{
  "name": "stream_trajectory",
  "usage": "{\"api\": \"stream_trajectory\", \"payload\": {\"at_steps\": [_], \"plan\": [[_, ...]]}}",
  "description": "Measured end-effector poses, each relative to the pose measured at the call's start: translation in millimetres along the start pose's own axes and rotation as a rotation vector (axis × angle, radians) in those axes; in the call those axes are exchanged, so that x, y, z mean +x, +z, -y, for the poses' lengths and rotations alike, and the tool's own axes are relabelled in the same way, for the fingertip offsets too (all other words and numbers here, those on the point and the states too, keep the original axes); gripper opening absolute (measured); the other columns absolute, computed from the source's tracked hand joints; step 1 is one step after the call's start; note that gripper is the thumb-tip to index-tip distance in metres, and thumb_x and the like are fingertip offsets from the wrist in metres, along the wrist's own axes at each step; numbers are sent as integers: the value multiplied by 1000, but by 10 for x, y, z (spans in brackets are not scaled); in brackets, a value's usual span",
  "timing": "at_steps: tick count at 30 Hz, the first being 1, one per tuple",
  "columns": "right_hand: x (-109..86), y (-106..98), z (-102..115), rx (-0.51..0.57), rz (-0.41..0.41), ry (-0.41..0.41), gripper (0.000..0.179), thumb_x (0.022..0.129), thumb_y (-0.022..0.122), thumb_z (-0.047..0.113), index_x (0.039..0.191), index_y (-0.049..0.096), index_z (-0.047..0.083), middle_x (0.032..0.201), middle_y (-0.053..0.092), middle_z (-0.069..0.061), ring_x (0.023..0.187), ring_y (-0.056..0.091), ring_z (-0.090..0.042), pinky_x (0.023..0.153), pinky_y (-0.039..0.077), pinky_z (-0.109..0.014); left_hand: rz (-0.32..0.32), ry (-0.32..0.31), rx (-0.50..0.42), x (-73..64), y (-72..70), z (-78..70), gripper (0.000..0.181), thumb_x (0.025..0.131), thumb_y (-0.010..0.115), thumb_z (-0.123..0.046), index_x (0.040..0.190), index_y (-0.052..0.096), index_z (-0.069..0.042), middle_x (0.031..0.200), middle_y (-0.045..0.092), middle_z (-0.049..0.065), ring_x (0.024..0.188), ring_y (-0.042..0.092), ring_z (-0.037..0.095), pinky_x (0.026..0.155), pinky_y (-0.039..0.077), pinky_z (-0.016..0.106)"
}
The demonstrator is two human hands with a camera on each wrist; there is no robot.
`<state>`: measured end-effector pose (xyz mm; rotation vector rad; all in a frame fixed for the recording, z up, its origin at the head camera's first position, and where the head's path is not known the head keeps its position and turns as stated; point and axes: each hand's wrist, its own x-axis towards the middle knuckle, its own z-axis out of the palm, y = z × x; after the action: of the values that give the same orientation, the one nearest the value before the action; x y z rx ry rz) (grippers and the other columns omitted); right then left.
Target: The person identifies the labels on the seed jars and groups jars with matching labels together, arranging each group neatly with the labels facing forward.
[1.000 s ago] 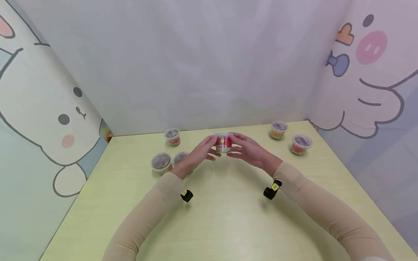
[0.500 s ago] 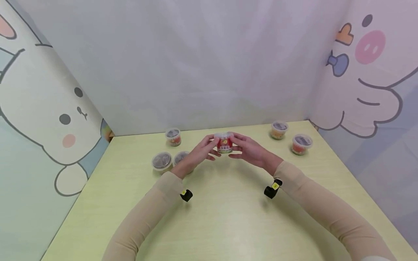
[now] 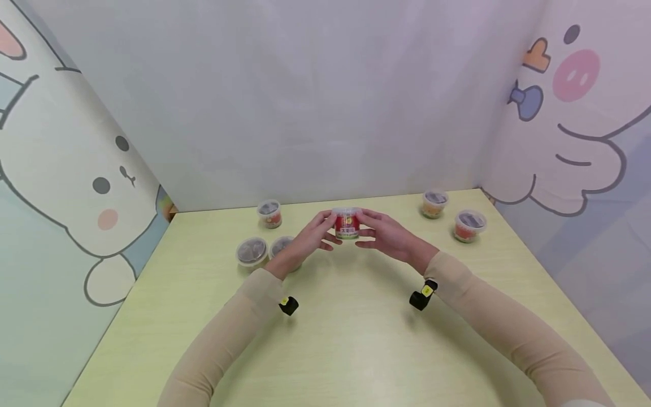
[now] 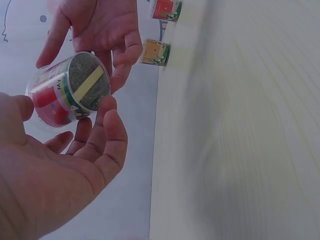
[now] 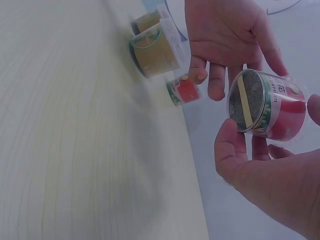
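A small clear plastic tub [image 3: 347, 224] with a red label and white characters is held up over the far middle of the table, its label facing the head camera. My left hand [image 3: 307, 237] grips its left side between thumb and fingers. On the opposite side my right hand [image 3: 389, 236] holds it the same way. In the left wrist view the tub's base [image 4: 89, 81] shows dark, soil-like filling and a pale strip across it. The right wrist view shows the right thumb and fingers around the tub [image 5: 270, 105], its base towards the camera.
Two tubs with grey-topped lids, a left one [image 3: 251, 252] and a right one [image 3: 282, 247], stand by my left forearm. Behind them is a red-labelled tub [image 3: 269, 213]. At the back right stand an orange-labelled tub [image 3: 434, 203] and a red one [image 3: 469, 226]. A curtain [image 3: 325, 113] hangs behind the table.
The tub has turned between my hands, so its white characters now face the head camera. Both hands stay almost in place, and the other tubs have not moved.
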<state>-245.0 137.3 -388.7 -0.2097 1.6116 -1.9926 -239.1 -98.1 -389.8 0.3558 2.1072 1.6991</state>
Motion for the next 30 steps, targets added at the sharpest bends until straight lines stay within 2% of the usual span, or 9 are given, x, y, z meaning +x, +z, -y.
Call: {"api": "stream_trajectory", "payload": {"at_steps": [5,12,19,25,30], "plan": [[-1,8,14,-1,3,3,65,107,51,41,156,29,6,145,42,-15,128,46,-34,112,35,-56,9,-4,-1,5,-9,-5,62,103,40,-62,151,36,-22,138,51,9,112,64,27,92,53,40],[39,6,13,3,0,1,62,107,51,41,155,32,7,148,41,-17,132,47,-36,111,38,-52,-25,-8,-29,26,-30,23,61,104,42,-59,152,36,-21,137,54,9,111,65,27,92,53,40],[88,15,31,-20,-6,7,58,108,48,40,154,34,7,148,41,-17,128,51,-35,110,40,-51,-35,-17,-43,31,-49,31,60,105,42,-58,151,36,-20,136,55,9,110,66,27,92,53,40],[212,53,110,-55,-4,-8,60,107,50,41,154,34,6,148,42,-17,130,50,-37,110,40,-51,-69,-26,-33,75,-151,-9,57,107,40,-53,150,37,-17,138,54,11,110,67,29,90,54,39],[302,103,195,-58,-13,-16,61,107,50,41,154,33,5,148,43,-17,132,49,-38,110,40,-52,-53,-40,-5,117,-283,-119,58,108,40,-52,153,34,-16,141,52,12,113,65,31,94,53,43]]}}
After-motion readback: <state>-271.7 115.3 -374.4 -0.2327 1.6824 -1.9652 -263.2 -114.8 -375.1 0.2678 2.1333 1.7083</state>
